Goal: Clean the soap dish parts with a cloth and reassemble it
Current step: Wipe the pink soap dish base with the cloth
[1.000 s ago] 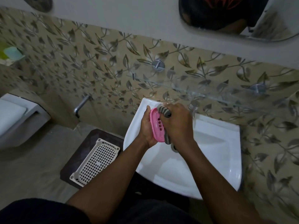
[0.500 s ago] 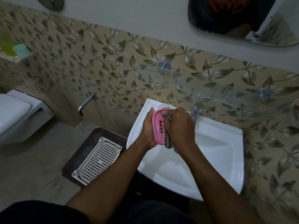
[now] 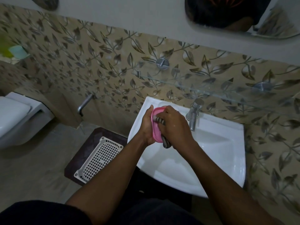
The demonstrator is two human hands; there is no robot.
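Over the white ceramic sink (image 3: 219, 151), the left hand (image 3: 146, 125) grips the pink oval plastic soap dish part (image 3: 155, 132), long axis pointing away; right hand (image 3: 174, 127) fingers pinch a striped grey cloth (image 3: 166, 142) inside it

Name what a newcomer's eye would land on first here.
The bright pink soap dish part, gripped by the left hand over the back left corner of the white sink, stands out most. The right hand presses a striped cloth against it. On the floor to the left, a white lattice basket lies on a dark mat.
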